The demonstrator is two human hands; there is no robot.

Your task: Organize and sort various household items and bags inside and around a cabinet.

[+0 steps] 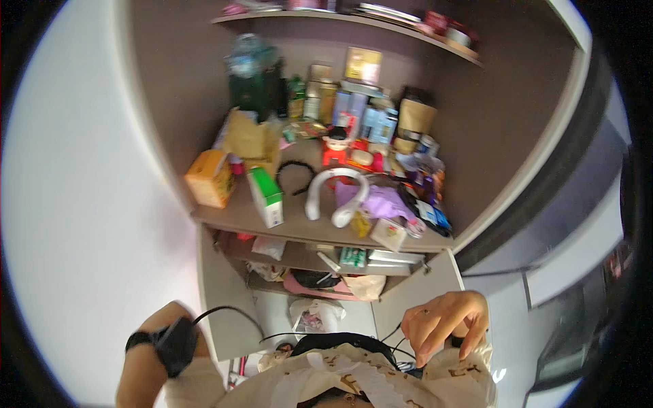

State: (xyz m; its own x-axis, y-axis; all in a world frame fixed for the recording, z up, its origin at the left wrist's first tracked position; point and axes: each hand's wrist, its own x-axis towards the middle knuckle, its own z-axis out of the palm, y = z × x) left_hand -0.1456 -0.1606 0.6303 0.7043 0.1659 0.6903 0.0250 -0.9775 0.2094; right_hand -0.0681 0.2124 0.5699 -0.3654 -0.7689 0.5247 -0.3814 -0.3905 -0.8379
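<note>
Before me is an open cabinet with its two lower doors swung outwards. My right hand [445, 321] hangs in front of the right door [433, 278], palm down, fingers loosely bent and apart, holding nothing visible. One finger bears a ring. At lower left, my left hand [166, 317] is bent and largely hidden by a black wrist-strapped device [177, 348] with a cable; its fingers do not show. On the main shelf [229, 217] lie a white neck fan [316, 194], a black headband [280, 176], a green-and-white box [266, 196] and an orange box [209, 178].
Bottles, boxes and a red figurine [336, 145] crowd the shelf's rear. A purple cloth [380, 200] and a small white box [388, 233] lie at its right front. Below, the lower shelves hold packets and a green box [353, 256]. A plastic bag [317, 315] sits on the floor.
</note>
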